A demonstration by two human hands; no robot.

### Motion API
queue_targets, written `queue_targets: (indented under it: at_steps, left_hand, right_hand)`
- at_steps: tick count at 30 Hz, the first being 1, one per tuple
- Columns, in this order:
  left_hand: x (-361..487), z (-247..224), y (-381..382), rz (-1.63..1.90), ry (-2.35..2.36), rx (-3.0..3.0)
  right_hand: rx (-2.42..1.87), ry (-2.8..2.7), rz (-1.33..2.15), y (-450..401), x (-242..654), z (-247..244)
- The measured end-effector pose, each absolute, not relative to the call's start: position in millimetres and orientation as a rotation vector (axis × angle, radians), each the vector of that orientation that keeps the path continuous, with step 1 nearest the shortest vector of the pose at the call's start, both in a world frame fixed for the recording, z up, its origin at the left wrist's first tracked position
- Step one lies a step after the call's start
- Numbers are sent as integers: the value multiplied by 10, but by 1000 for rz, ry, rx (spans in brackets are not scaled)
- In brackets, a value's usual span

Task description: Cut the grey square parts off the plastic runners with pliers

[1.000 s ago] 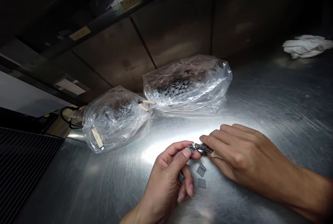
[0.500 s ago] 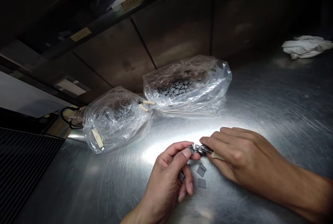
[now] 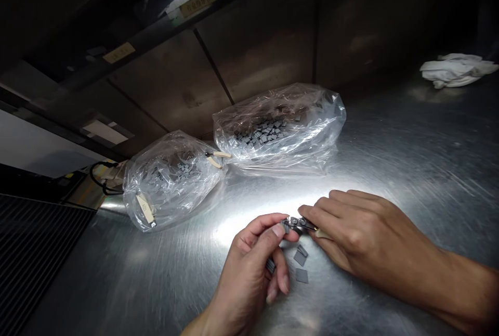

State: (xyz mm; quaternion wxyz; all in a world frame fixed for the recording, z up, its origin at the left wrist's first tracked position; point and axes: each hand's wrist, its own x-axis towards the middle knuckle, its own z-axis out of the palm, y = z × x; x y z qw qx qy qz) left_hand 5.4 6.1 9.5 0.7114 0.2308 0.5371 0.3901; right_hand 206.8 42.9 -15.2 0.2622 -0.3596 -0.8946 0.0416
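My left hand (image 3: 255, 260) pinches a small grey piece (image 3: 286, 225) between thumb and index finger, and more grey pieces (image 3: 270, 265) are tucked under its curled fingers. My right hand (image 3: 351, 227) is wrapped round a pair of pliers (image 3: 300, 223) with pale handles. The metal jaws meet the pinched piece at my left fingertips; the exact contact is too small to tell. Below the pliers, a few flat grey squares (image 3: 301, 275) lie on the metal table (image 3: 187, 279).
A clear plastic bag (image 3: 315, 138) with several grey pieces stands at the back. Left of it are another such bag (image 3: 171, 185), a second pale-handled tool (image 3: 220, 156) and a pale cutter (image 3: 145, 209). A white cloth (image 3: 458, 70) lies at the far right.
The plier jaws and handles look slightly closer together at my left fingertips. Both hands keep nearly the same place, and the whole view has shifted a little.
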Motion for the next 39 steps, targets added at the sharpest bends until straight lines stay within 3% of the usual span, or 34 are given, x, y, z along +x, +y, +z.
queue_targets:
  at_steps: [39]
  left_hand:
    - [-8, 88, 98, 903, 1075, 397]
  right_hand:
    - [-1021, -2347, 105, 511, 2128, -191]
